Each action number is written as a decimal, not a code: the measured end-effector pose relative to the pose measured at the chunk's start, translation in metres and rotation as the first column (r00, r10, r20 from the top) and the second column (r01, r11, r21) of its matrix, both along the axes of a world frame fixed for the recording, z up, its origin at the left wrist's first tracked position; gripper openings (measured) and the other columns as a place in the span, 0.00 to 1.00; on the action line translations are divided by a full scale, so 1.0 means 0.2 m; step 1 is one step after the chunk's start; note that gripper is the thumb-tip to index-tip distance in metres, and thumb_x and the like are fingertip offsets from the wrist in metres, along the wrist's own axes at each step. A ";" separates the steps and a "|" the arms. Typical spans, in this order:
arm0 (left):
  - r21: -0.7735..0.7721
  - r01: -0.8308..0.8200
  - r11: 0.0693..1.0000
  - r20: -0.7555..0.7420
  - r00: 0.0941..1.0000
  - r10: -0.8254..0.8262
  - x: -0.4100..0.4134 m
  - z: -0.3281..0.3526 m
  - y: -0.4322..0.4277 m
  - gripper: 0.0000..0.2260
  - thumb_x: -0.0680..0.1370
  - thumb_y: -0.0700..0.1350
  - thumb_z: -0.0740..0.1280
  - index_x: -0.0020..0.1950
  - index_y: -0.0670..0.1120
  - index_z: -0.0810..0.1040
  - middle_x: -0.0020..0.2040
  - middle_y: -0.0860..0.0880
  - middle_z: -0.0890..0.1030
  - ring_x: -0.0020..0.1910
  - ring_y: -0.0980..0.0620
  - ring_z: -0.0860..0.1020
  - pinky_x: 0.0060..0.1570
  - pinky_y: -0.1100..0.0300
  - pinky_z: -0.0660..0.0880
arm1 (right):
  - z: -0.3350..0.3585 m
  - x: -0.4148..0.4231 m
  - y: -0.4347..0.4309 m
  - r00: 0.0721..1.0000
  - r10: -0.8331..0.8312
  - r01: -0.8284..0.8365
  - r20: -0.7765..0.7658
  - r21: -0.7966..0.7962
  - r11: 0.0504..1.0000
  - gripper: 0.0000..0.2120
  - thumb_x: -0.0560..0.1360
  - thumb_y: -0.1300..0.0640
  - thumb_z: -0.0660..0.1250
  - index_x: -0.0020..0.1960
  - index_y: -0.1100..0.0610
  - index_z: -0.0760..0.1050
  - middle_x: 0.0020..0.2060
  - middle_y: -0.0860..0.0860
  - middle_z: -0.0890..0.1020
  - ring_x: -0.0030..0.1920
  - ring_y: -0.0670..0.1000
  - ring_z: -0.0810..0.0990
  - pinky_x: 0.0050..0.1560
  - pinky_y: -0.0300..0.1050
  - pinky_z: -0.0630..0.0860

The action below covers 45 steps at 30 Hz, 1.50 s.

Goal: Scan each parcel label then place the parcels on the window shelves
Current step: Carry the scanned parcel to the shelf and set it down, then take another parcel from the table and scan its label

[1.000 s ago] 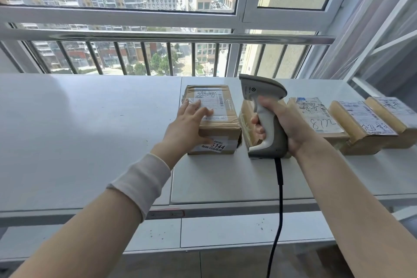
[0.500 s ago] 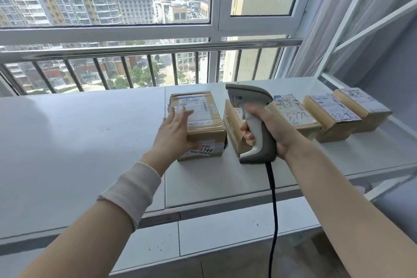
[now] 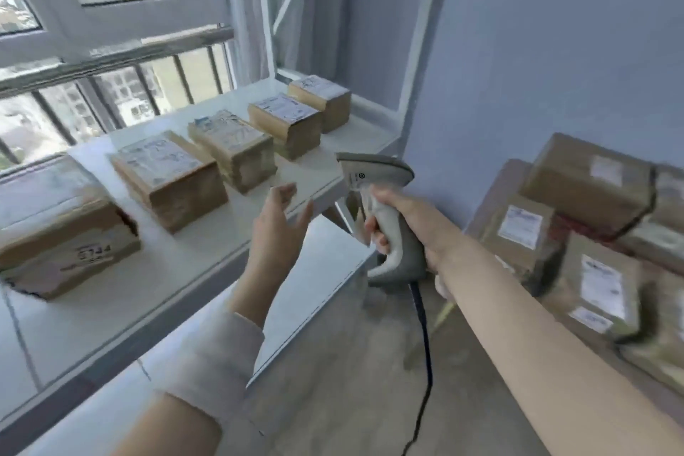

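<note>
Five parcels [image 3: 170, 181] lie in a row on the window shelf [image 3: 92, 307], so I judge that batch shelved. My right grip [image 3: 407, 222] is wrapped round the scanner [image 3: 374, 174]. My left grip [image 3: 277, 233] hangs wide and holds nothing. Next should come the pile [image 3: 577, 233] on my right (labels blurred): lift one, find its label, scan.

Daylight enters through a white-framed window [image 3: 122, 17] fitted with a horizontal rail [image 3: 111, 56] and dark vertical bars. A grey curtain [image 3: 333, 30] hangs beside it. Adjoining wall [image 3: 536, 48]: pale blue. Floor [image 3: 333, 400]: wood-tone.
</note>
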<state>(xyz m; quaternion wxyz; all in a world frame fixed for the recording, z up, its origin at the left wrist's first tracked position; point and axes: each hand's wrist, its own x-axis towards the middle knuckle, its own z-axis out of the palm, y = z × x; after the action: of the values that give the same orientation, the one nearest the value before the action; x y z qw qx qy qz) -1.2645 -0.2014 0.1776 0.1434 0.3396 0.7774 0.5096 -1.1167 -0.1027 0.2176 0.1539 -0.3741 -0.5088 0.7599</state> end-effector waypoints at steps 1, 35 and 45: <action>-0.010 0.053 0.999 0.015 0.999 -0.052 0.13 -0.02 0.10 0.19 0.78 0.49 0.65 0.66 0.43 0.69 0.62 0.48 0.76 0.64 0.48 0.73 0.63 0.53 0.70 | 0.00 0.15 0.04 0.999 -0.049 0.049 -0.002 0.002 0.999 0.18 0.76 0.48 0.66 0.37 0.62 0.74 0.25 0.54 0.76 0.21 0.48 0.70 0.22 0.36 0.68; -0.634 0.601 0.487 0.406 0.794 -0.452 2.83 -0.84 1.73 0.35 0.71 0.53 0.73 0.67 0.36 0.62 0.61 0.41 0.75 0.59 0.43 0.75 0.48 0.55 0.71 | -0.41 3.18 1.10 0.656 -0.718 0.750 0.234 -0.094 0.655 0.15 0.76 0.50 0.67 0.42 0.62 0.75 0.28 0.54 0.79 0.22 0.49 0.72 0.23 0.37 0.71; -0.744 0.388 0.545 0.115 0.876 -0.468 3.12 -0.82 1.73 0.35 0.68 0.54 0.76 0.63 0.38 0.62 0.64 0.40 0.70 0.66 0.41 0.70 0.60 0.48 0.71 | -0.51 3.26 1.36 0.779 -0.591 0.622 0.210 -0.133 0.772 0.17 0.76 0.49 0.66 0.40 0.64 0.74 0.24 0.53 0.78 0.22 0.49 0.72 0.23 0.39 0.72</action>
<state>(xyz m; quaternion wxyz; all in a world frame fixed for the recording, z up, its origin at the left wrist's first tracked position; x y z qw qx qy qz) -0.6405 0.1453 0.0135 0.3515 0.4535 0.8154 0.0767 -0.4655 0.1694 0.1164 0.3137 -0.5897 -0.2940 0.6836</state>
